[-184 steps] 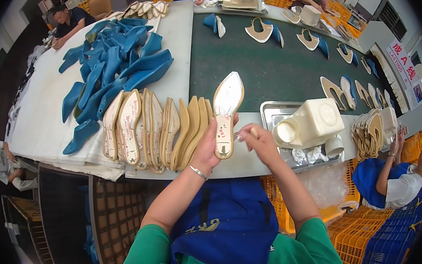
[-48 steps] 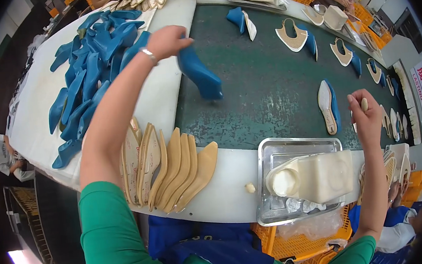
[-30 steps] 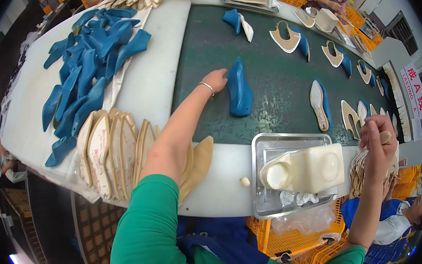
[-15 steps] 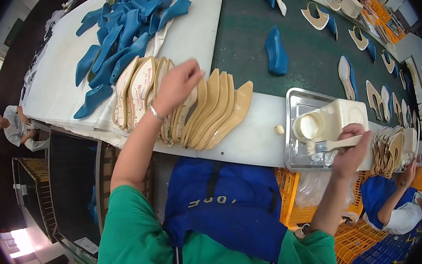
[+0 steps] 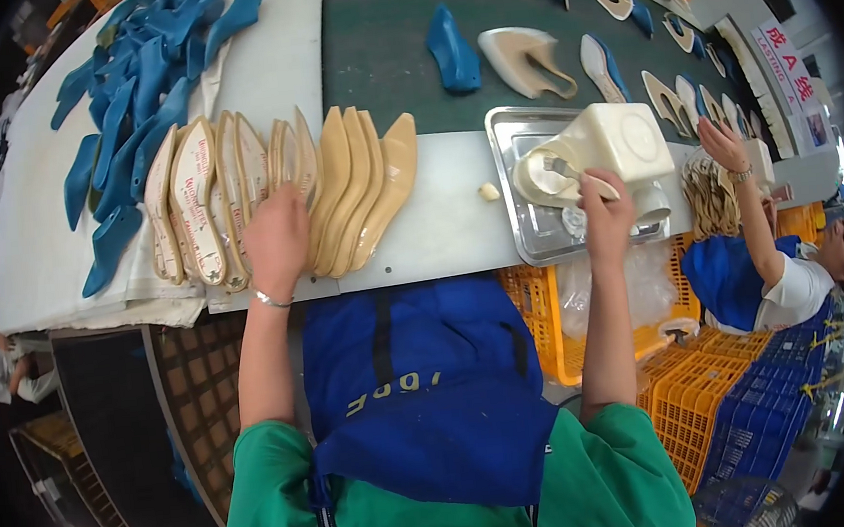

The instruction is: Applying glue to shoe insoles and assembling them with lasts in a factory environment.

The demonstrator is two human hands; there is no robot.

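Note:
My left hand (image 5: 277,238) is down on a row of tan shoe insoles (image 5: 203,187), its fingers closed around the edge of one insole (image 5: 304,155) near the middle. The insoles stand on edge side by side, leaning over at the right end of the row. With my right hand (image 5: 607,215) I hold a brush (image 5: 598,186) by its pale handle. Its bristle end is inside a white cup (image 5: 538,177), where the bristles are mostly hidden. The cup lies in a metal tray (image 5: 504,144) beside a cream plastic container (image 5: 629,143).
Blue shoe lasts (image 5: 131,93) are heaped at the far left. Across the table runs a green belt (image 5: 379,61) carrying a blue last (image 5: 452,52), a beige shoe piece (image 5: 522,62) and more parts. A co-worker (image 5: 779,267) is at the right, above yellow crates (image 5: 699,390).
My left hand has lowered onto the insoles. The brush has moved into the cup with my right hand. A beige shoe piece now lies beside the blue last. The whole view has shifted.

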